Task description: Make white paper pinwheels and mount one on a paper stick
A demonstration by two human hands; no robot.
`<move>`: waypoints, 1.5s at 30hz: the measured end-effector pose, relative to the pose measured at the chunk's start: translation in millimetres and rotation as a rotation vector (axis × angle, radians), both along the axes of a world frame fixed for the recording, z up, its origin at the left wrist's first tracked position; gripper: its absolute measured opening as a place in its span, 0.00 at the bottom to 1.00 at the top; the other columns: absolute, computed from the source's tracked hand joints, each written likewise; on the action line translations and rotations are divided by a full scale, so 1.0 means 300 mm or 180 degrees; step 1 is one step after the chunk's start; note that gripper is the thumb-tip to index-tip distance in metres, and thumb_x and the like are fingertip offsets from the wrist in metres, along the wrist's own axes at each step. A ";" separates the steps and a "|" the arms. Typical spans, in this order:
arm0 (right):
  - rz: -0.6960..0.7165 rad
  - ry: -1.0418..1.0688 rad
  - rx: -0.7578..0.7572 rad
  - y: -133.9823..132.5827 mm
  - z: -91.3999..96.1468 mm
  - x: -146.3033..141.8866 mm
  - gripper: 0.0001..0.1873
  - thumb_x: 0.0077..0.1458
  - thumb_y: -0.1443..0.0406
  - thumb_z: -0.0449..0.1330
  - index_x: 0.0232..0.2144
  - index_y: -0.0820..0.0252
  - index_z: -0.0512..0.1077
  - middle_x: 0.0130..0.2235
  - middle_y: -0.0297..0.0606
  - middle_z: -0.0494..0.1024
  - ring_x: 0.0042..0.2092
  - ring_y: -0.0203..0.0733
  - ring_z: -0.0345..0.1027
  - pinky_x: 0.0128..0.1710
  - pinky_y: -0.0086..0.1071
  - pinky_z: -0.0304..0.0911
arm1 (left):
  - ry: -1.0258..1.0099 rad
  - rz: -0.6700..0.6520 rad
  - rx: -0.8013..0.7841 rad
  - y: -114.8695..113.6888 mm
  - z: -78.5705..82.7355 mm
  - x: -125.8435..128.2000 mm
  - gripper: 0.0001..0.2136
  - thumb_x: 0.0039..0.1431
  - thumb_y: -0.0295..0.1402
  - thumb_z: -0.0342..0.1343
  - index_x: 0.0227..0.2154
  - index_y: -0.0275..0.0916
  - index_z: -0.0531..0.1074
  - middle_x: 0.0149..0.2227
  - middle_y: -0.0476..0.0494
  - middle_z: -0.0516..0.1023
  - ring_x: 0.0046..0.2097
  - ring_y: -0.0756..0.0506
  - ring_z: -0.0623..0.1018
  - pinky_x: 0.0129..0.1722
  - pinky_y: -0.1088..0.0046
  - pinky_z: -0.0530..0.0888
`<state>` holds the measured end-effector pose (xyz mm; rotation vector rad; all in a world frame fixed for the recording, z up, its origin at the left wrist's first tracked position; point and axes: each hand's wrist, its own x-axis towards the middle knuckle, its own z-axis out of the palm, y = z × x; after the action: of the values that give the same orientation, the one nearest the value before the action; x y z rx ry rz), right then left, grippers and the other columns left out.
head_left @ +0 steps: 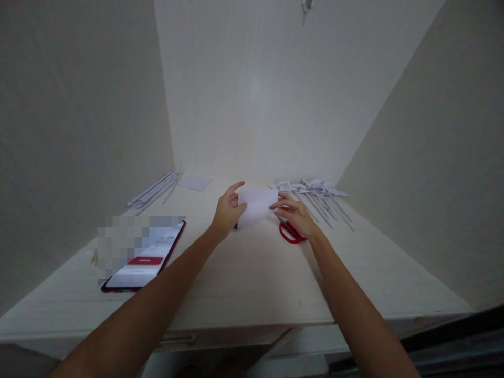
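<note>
Between my two hands a small white sheet of paper [258, 206] is held up just above the table. My left hand [229, 210] pinches its left edge with the thumb in front, the index finger stretched past it. At the right edge, my right hand [294, 214] grips the paper between thumb and fingers. A pair of scissors with red handles [289, 233] lies under and beside my right hand, its blades mostly hidden. Something small and dark, too hidden to name, shows below the paper's lower left corner.
Thin white sticks [155, 190] lie at the back left, beside a flat piece of paper [195, 182]. Several sticks with white paper pieces [315, 188] lie at the back right. A phone or tablet [145, 262] rests on the left. Walls enclose the white table [244, 283].
</note>
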<state>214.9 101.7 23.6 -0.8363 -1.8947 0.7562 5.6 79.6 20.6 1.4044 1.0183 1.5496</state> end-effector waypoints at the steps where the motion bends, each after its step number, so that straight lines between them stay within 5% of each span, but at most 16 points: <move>1: 0.0043 0.0135 -0.0063 0.000 -0.011 -0.008 0.08 0.45 0.59 0.62 0.29 0.53 0.77 0.51 0.38 0.67 0.55 0.44 0.59 0.50 0.39 0.60 | 0.0040 0.0035 0.0057 -0.001 -0.005 0.005 0.27 0.45 0.22 0.53 0.52 0.35 0.60 0.35 0.43 0.74 0.34 0.51 0.76 0.32 0.77 0.72; 8: -0.0037 0.0847 -0.0141 -0.029 -0.042 -0.081 0.10 0.40 0.60 0.65 0.26 0.58 0.75 0.44 0.40 0.74 0.46 0.42 0.67 0.44 0.36 0.65 | 0.0096 -0.0225 0.0239 -0.013 -0.032 0.042 0.12 0.44 0.29 0.55 0.35 0.31 0.70 0.37 0.39 0.76 0.35 0.47 0.76 0.36 0.72 0.73; 14: -0.0475 0.0810 -0.0322 -0.049 -0.045 -0.102 0.13 0.39 0.58 0.65 0.28 0.61 0.75 0.30 0.37 0.77 0.32 0.38 0.69 0.35 0.33 0.65 | 0.0213 -0.0459 0.0246 -0.039 -0.031 0.047 0.15 0.43 0.29 0.54 0.37 0.33 0.70 0.36 0.42 0.75 0.28 0.52 0.73 0.26 0.78 0.71; 19: -0.0591 0.0723 0.0192 -0.051 -0.032 -0.083 0.10 0.39 0.59 0.65 0.25 0.59 0.74 0.35 0.39 0.74 0.38 0.40 0.68 0.36 0.32 0.63 | 0.0651 -0.0392 0.0330 -0.047 -0.022 0.034 0.13 0.49 0.30 0.48 0.38 0.36 0.71 0.32 0.46 0.73 0.30 0.51 0.72 0.27 0.79 0.69; 24: -0.0734 0.0681 0.0282 -0.044 -0.041 -0.079 0.12 0.38 0.58 0.66 0.26 0.59 0.75 0.38 0.41 0.71 0.33 0.37 0.66 0.30 0.31 0.62 | 0.0811 -0.0088 0.0526 -0.051 -0.020 0.026 0.14 0.54 0.38 0.49 0.37 0.34 0.71 0.32 0.44 0.73 0.30 0.51 0.73 0.27 0.77 0.69; 28: -0.0765 0.0681 0.0342 -0.046 -0.046 -0.089 0.12 0.39 0.58 0.65 0.26 0.59 0.74 0.37 0.41 0.72 0.35 0.39 0.66 0.31 0.32 0.62 | 0.0835 0.0083 0.0555 -0.041 -0.037 0.033 0.13 0.49 0.35 0.54 0.35 0.32 0.71 0.31 0.43 0.74 0.28 0.51 0.74 0.26 0.78 0.70; 37: -0.0976 0.0620 0.0129 -0.078 -0.023 -0.108 0.09 0.40 0.62 0.64 0.26 0.61 0.74 0.27 0.34 0.73 0.22 0.30 0.55 0.22 0.28 0.53 | 0.1095 0.0300 0.0840 -0.063 -0.039 0.047 0.11 0.52 0.32 0.52 0.37 0.33 0.69 0.24 0.48 0.74 0.22 0.54 0.72 0.21 0.83 0.67; 45: -0.0791 0.0656 0.0457 -0.080 -0.013 -0.112 0.04 0.40 0.66 0.64 0.23 0.61 0.72 0.29 0.35 0.72 0.31 0.35 0.65 0.30 0.29 0.59 | 0.0741 0.0366 0.0752 -0.048 -0.052 0.049 0.09 0.49 0.34 0.55 0.32 0.33 0.70 0.25 0.45 0.76 0.27 0.51 0.76 0.27 0.79 0.72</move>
<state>181.3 77.6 19.6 -0.8499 -1.6062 0.5258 20.4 65.1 5.1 1.7488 1.0964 1.6604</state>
